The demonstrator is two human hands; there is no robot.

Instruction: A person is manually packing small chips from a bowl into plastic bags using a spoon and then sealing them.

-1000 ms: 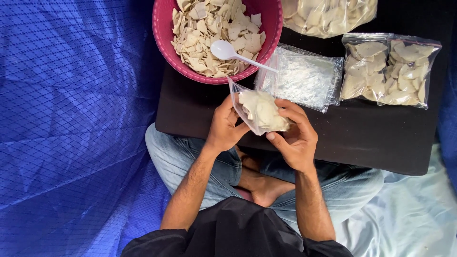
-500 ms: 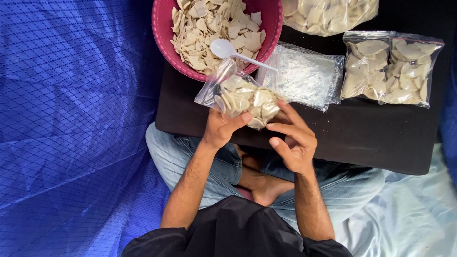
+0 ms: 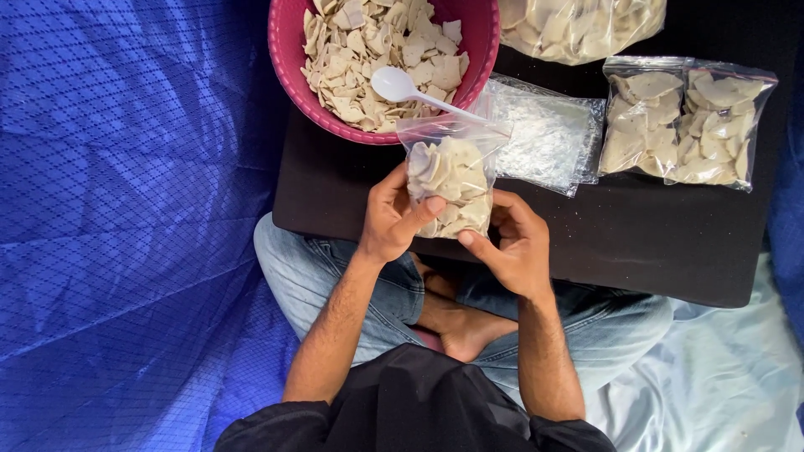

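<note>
We've got both hands, left hand and right hand, clasped on a filled bag; two packed bags sit at two o'clock, bowl at twelve remains heaped.

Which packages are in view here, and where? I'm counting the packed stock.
Held bag: clear pouch of pale chips, upright between left hand and right hand.
Two filled bags: clear, side by side, table's right.
Empty bags: flat clear stack beside pink bowl.
Large bag: clear, top edge.
</note>
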